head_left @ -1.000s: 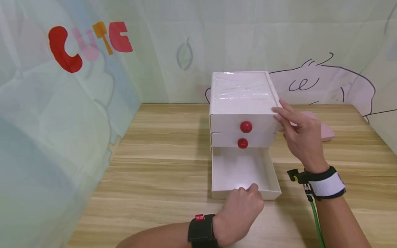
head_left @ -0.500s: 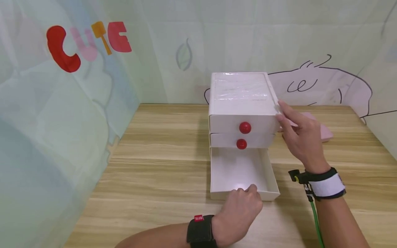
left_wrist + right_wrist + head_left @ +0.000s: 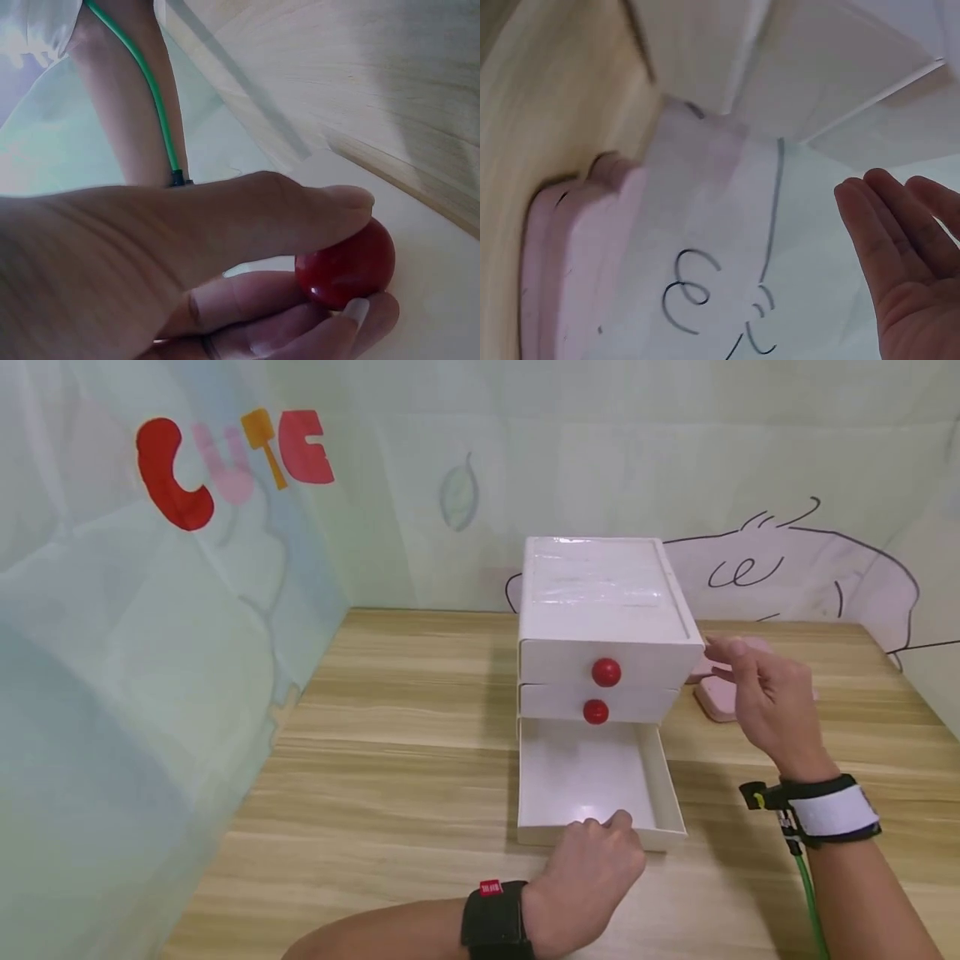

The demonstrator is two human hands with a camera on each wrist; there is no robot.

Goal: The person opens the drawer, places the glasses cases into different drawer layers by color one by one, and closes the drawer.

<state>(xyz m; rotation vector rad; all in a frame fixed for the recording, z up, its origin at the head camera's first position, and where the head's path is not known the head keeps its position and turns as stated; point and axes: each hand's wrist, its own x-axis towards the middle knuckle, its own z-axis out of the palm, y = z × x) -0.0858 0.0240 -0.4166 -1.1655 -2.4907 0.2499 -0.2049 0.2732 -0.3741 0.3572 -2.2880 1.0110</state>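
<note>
A white drawer unit [image 3: 611, 610] stands on the table, its bottom drawer [image 3: 592, 777] pulled out with a bare inside. My left hand [image 3: 585, 885] is at that drawer's front. In the left wrist view, its thumb and fingers pinch a round red knob [image 3: 349, 266]; the head view hides this knob behind the hand. Two more red knobs mark the upper drawers, both closed: the top knob [image 3: 606, 672] and the middle knob [image 3: 596, 712]. Beside the unit's right side is my right hand [image 3: 783, 710], holding nothing, its fingers extended close to the top corner.
Pink objects [image 3: 718, 700] lie on the wooden table [image 3: 390, 777] right of the unit, partly behind my right hand. Printed cloth walls [image 3: 390, 510] stand at the back and sides. A green cable [image 3: 810, 902] runs from the right wrist strap.
My right hand has let go of the unit's top right edge and moved a little right. The left hand keeps its grip on the knob, and the drawer stays out.
</note>
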